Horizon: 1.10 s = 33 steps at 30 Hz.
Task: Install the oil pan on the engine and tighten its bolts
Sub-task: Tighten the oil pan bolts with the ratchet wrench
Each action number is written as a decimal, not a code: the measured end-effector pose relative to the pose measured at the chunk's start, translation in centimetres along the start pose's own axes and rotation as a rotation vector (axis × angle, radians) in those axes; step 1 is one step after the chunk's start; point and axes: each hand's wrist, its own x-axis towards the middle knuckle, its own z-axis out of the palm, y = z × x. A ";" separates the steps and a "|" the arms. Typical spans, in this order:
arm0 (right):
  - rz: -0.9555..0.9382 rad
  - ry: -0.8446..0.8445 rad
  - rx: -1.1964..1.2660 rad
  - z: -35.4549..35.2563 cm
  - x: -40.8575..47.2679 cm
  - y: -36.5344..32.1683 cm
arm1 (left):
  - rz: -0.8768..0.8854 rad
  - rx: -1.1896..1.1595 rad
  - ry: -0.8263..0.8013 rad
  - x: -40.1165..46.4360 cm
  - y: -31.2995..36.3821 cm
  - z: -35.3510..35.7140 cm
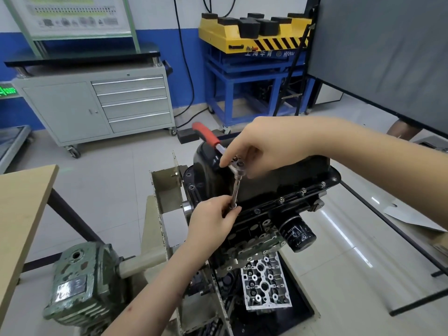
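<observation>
1. Head view: black oil pan (pixel 286 180) sits on the upturned engine (pixel 254 229), mid-scene on its stand.
2. Right hand (pixel 264 146) grips the head of the red-handled ratchet (pixel 213 141).
3. Left hand (pixel 213 221) pinches the extension's lower end (pixel 234 202) at the pan's near flange.
4. Bolts (pixel 303 190) stand along the flange, right of the hands.

Black oil pan (pixel 286 180) seated atop engine (pixel 254 234), flange bolts (pixel 303 190) upright

The left hand (pixel 213 219) hides the socket's tip; the bolt beneath perhaps sits there, unseen.
</observation>
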 end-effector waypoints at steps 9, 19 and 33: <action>0.102 0.043 -0.043 1.3 0.8 -0.8 | -0.136 -0.227 0.076 -1.0 -0.1 0.8; 0.017 -0.001 0.028 0.0 -0.1 0.0 | -0.068 -0.116 0.000 -0.1 -0.2 0.5; 0.155 0.194 -0.145 1.5 -0.3 -1.1 | -0.140 -0.189 0.164 -0.8 0.2 1.4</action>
